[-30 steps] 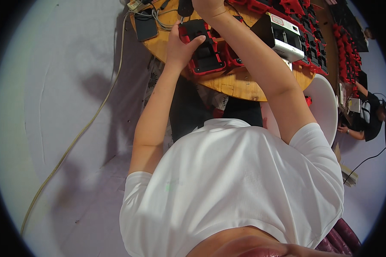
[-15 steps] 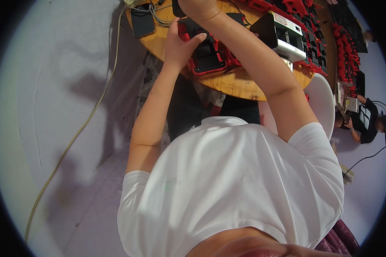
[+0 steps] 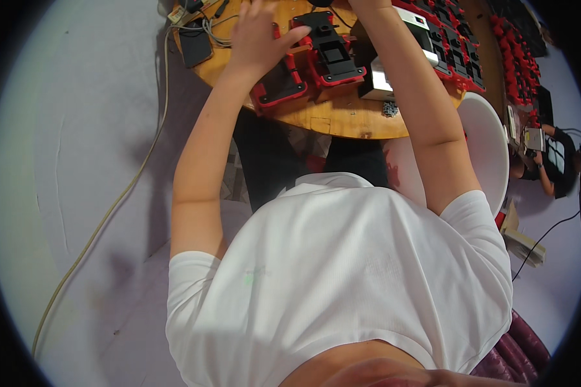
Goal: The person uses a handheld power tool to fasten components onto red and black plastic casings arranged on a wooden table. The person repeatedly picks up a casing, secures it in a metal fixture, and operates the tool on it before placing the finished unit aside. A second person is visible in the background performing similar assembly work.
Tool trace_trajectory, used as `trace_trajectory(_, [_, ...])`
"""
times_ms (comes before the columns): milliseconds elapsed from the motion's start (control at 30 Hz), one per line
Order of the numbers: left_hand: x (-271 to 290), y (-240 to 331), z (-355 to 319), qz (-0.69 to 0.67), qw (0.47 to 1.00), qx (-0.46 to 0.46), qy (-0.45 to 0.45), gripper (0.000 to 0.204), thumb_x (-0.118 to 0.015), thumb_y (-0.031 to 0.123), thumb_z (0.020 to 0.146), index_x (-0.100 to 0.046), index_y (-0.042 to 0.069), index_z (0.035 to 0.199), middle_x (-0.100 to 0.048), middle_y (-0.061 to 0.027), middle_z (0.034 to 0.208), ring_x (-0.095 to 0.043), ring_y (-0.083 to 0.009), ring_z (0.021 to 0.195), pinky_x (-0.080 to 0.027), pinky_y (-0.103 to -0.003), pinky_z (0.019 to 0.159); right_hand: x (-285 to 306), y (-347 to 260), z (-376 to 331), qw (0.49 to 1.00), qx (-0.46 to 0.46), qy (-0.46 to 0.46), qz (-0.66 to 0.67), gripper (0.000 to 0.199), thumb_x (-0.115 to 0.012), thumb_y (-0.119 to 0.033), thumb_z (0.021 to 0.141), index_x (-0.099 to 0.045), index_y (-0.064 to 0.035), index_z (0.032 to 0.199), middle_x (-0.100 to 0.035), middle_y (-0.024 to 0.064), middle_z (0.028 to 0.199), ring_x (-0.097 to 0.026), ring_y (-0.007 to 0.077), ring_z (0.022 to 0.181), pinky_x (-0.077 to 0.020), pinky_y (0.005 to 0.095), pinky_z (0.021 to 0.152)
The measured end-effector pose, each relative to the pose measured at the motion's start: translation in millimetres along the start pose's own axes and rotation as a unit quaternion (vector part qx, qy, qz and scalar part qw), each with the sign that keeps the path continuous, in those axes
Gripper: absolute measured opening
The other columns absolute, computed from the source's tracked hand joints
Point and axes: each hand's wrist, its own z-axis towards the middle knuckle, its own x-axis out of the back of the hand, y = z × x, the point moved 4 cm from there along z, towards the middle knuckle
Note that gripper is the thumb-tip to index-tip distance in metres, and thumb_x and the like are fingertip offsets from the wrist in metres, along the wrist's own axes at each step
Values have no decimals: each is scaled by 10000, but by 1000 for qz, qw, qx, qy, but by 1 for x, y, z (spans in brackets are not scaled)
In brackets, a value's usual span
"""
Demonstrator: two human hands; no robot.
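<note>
Hands at red-and-black parts on a round wooden desk

The left hand [image 3: 259, 35] rests on a red-framed black part [image 3: 279, 84] near the desk's [image 3: 342, 122] near edge, fingers spread apart. The right hand runs out past the picture's top edge, so its fingers cannot be told. A second red-framed part [image 3: 329, 55] sits just beside the first.

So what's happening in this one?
A person in a white shirt works at a round wooden table. The left hand rests on a red and black part, beside a second one. The right hand is out of frame at the top. More red parts line the table's right side.
</note>
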Motion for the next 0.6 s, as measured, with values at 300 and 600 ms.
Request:
trace_trajectory(300, [-69,17,52,-6,967,28,-252,922,-599,825,646,-626,-7,1041,-682,-184,987,-655,-324,991,-501,-404,847,44,-60,-4,998,-10,23,-51,386,-587,-432,942,-499,-56,950,-553,31,736,-561,90,561,-473,228,485])
trace_trajectory(600, [9,-21,89,-110,928,122,-333,612,-655,554,829,-649,-3,1081,-667,-65,929,-628,-166,841,-479,-273,717,60,-91,-12,997,-55,39,-40,419,-547,-470,952,-481,-57,966,-553,32,727,-569,90,555,-479,229,472])
